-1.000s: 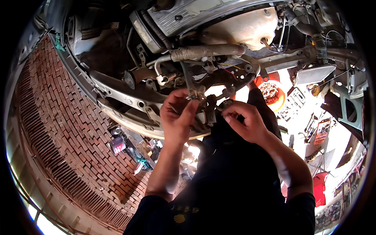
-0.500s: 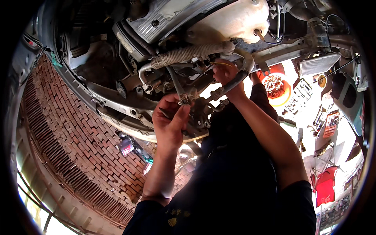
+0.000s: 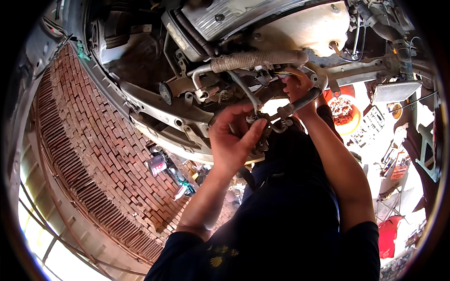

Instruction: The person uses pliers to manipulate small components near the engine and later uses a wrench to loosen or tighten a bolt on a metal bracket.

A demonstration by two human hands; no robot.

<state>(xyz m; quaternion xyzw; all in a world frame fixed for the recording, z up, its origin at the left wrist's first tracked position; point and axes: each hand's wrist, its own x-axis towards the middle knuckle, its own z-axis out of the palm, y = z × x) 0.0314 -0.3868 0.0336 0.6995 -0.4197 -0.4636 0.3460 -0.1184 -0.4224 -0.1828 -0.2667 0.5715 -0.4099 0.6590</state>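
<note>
My left hand is closed at the front of an open engine bay, thumb and fingers around the metal fitting at the lower end of a thin grey pipe. Part of that fitting is hidden by the fingers. Beyond a bent dark hose, my right hand has its fingers curled beside a thin yellow wire. What lies between those fingertips cannot be made out. A ribbed, sleeved hose runs across just above both hands.
A pale metal shield and the engine cover lie farther in. The car's front crossmember curves at left above brick paving. On the right are an orange tub of small parts, a tool set and a red chair.
The whole view has shifted, so the engine bay appears farther right and slightly lower. My left hand stays at the pipe fitting. My right hand's fingers look more raised beside the yellow wire.
</note>
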